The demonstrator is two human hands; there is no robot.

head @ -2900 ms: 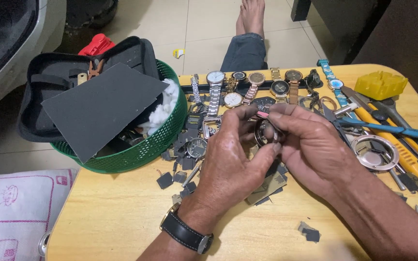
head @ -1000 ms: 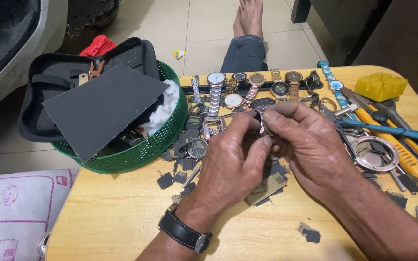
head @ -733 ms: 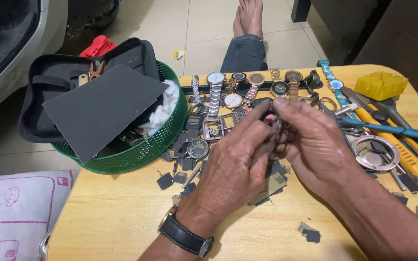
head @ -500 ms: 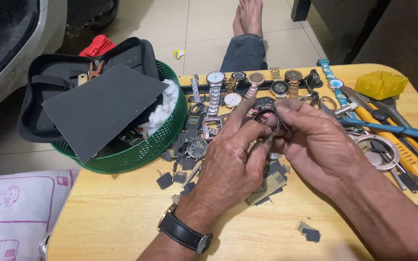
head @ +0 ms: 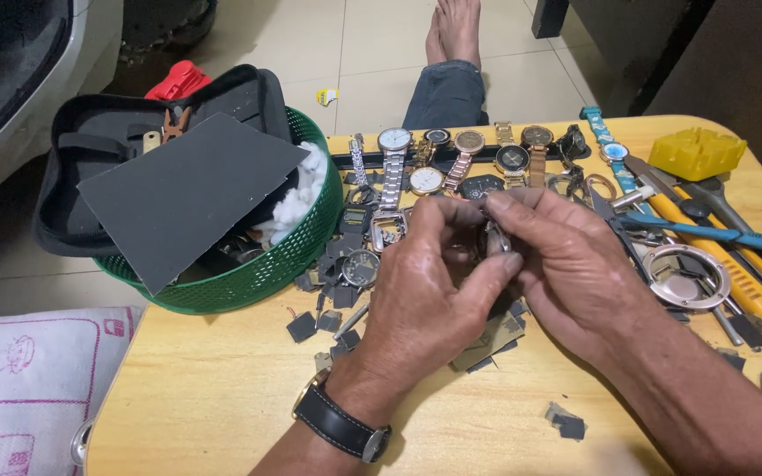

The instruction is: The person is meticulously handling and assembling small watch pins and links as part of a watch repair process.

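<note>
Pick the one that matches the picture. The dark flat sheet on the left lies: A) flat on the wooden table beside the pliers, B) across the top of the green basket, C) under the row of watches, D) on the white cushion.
B: the dark flat sheet rests tilted over the rim of the green basket, partly covering the black zip case and the white cotton inside it.

Two hands (head: pixel 504 282) are showing; one green basket (head: pixel 249 273) is sitting at nine o'clock, one yellow block (head: pixel 697 152) at two o'clock, one pillow (head: pixel 33 388) at eight.
</note>
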